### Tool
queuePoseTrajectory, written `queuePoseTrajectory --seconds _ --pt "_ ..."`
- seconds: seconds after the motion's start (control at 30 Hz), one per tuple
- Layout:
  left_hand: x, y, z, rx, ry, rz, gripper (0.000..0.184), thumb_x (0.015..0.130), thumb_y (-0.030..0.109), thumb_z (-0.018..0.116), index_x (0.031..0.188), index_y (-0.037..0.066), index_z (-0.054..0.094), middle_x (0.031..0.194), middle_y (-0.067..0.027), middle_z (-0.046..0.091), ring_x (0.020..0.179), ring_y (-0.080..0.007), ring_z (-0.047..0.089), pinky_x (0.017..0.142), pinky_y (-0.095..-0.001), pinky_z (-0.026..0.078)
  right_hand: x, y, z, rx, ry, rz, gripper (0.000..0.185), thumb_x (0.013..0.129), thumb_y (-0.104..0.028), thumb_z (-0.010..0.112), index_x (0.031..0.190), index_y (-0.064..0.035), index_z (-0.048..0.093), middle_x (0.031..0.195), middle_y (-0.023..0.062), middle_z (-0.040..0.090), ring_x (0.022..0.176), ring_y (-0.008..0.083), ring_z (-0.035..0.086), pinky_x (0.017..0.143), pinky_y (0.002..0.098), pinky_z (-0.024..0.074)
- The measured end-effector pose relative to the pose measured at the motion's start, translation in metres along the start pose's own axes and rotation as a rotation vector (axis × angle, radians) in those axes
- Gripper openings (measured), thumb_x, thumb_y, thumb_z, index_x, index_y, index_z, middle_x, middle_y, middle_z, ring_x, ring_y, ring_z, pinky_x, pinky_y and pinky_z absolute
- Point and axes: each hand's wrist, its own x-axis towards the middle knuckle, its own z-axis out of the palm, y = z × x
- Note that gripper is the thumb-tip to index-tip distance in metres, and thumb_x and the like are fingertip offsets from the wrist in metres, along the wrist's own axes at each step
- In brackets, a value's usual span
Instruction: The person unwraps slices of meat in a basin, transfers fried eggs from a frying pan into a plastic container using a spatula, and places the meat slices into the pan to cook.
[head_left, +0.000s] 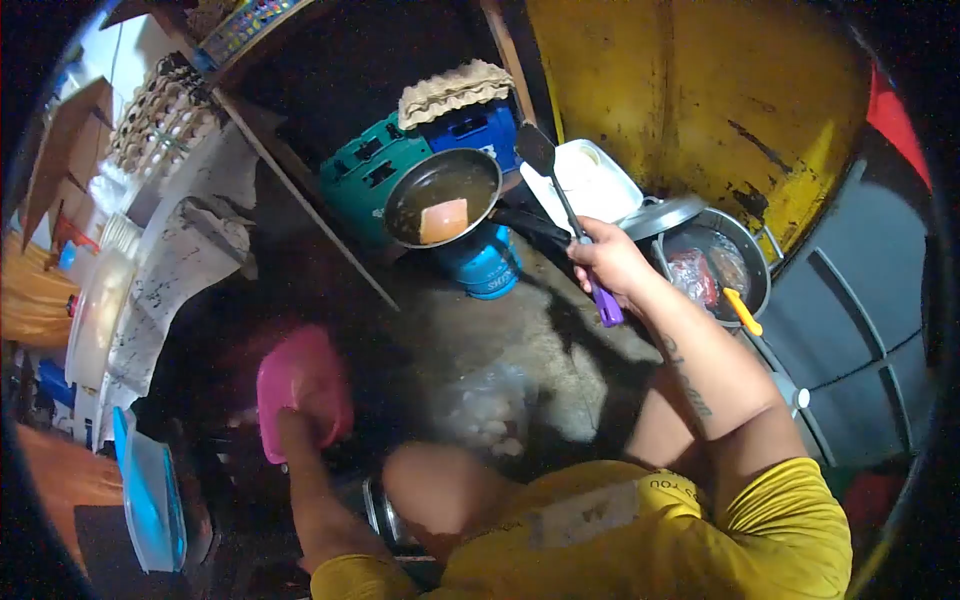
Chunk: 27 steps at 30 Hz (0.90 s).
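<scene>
My right hand [608, 262] is closed around a spatula [568, 195] with a purple handle end and a dark blade raised up and left. Beside that hand runs the black handle of a frying pan [405, 190]; I cannot tell whether they touch. In the pan's dark oil lies a square, pinkish-orange slice of food [444, 221]. The pan sits over a blue gas canister [490, 268]. At lower left, my left hand [296, 425] is at a pink plastic container [300, 365], gripping its near side. The container is tilted and blurred, and the fingers are mostly in shadow.
A pot [765, 275] with bagged food and a yellow-handled utensil [742, 312] stands at right, near a white tray [590, 185]. Crates [365, 165] stand behind the pan. A plastic bag of eggs [490, 415] lies on the floor; egg trays [165, 120] are at upper left.
</scene>
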Motion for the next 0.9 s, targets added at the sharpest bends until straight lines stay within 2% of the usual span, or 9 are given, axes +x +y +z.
queuePoseTrajectory --seconds 0.2,0.27,0.37,0.47,0.5,0.57,0.73,0.83,0.9 --pt "0.022 0.029 -0.077 -0.159 -0.091 -0.071 0.033 0.084 0.026 0.059 0.094 -0.005 0.063 0.09 -0.0226 0.067 0.083 -0.0408 0.065 0.069 -0.0461 0.051 -0.018 -0.012 -0.008 0.039 -0.072 -0.013 0.052 0.087 0.0 0.055 0.138 -0.0032 0.043 0.074 -0.0017 0.051 0.052 0.0068 0.049 0.044 0.0217 0.0429" --pt "0.046 0.012 -0.085 0.237 -0.009 0.361 0.032 0.084 0.027 0.057 0.093 -0.003 0.064 0.085 -0.0221 0.067 0.08 -0.0407 0.065 0.067 -0.0456 0.052 -0.022 -0.014 -0.01 0.048 -0.078 -0.022 0.053 0.087 0.0 0.055 0.139 -0.0033 0.043 0.075 -0.0018 0.051 0.052 0.0065 0.049 0.045 0.0214 0.0429" --pt "0.009 0.114 -0.218 -0.311 0.01 0.133 0.043 0.087 0.04 0.064 0.093 -0.003 0.063 0.081 -0.0182 0.066 0.069 -0.0302 0.064 0.06 -0.038 0.051 -0.027 -0.018 -0.01 0.059 -0.086 -0.008 0.054 0.087 0.001 0.055 0.139 -0.0035 0.042 0.076 -0.002 0.051 0.052 0.006 0.049 0.045 0.0209 0.0434" --pt "0.028 0.145 -0.234 -0.74 -0.141 0.083 0.029 0.09 0.028 0.062 0.093 -0.001 0.064 0.075 -0.0089 0.062 0.059 -0.0195 0.058 0.051 -0.0307 0.048 -0.024 -0.017 -0.009 0.088 -0.114 0.044 0.055 0.086 0.001 0.055 0.139 -0.0042 0.042 0.076 -0.0025 0.05 0.052 0.0057 0.049 0.045 0.0209 0.0438" --pt "0.039 0.159 -0.233 -0.757 -0.138 0.157 0.024 0.089 0.024 0.062 0.092 0.0 0.064 0.076 -0.0078 0.063 0.059 -0.0183 0.058 0.051 -0.0302 0.047 -0.023 -0.016 -0.009 0.09 -0.125 0.046 0.055 0.086 0.001 0.055 0.139 -0.0042 0.042 0.076 -0.0025 0.05 0.052 0.0057 0.049 0.045 0.0209 0.0438" --pt "0.054 0.203 -0.24 -0.845 -0.166 0.215 0.017 0.087 0.017 0.061 0.092 0.001 0.065 0.077 -0.0062 0.063 0.061 -0.0164 0.058 0.052 -0.0299 0.047 -0.024 -0.016 -0.008 0.142 -0.127 0.049 0.047 0.085 0.001 0.055 0.132 -0.0036 0.048 0.08 -0.0001 0.052 0.055 0.0072 0.05 0.046 0.0229 0.0443" --pt "0.082 0.341 -0.253 -1.2 -0.343 0.056 0.018 0.082 0.014 0.061 0.092 -0.001 0.064 0.083 -0.0105 0.064 0.077 -0.0203 0.061 0.06 -0.037 0.051 -0.022 -0.022 -0.012 0.158 -0.225 0.078 0.053 0.087 -0.001 0.057 0.138 -0.0051 0.043 0.079 -0.0026 0.052 0.056 0.0061 0.051 0.048 0.0214 0.0438" --pt "0.119 0.414 -0.239 -1.019 -0.223 0.153 0.016 0.081 0.015 0.061 0.085 -0.001 0.062 0.076 -0.0104 0.063 0.061 -0.0226 0.061 0.051 -0.0348 0.049 -0.022 -0.027 -0.014 0.072 -0.238 0.031 0.054 0.087 0.0 0.057 0.139 -0.0057 0.043 0.079 -0.0029 0.052 0.056 0.0063 0.051 0.049 0.0214 0.0431" --pt "0.146 0.456 -0.214 -1.209 -0.221 0.109 0.016 0.086 0.014 0.06 0.08 0.0 0.063 0.07 -0.0094 0.062 0.055 -0.0215 0.059 0.046 -0.0361 0.045 -0.02 -0.028 -0.015 0.067 -0.2 0.032 0.055 0.087 0.0 0.057 0.139 -0.0064 0.043 0.08 -0.0031 0.052 0.055 0.0068 0.051 0.05 0.0217 0.0426"
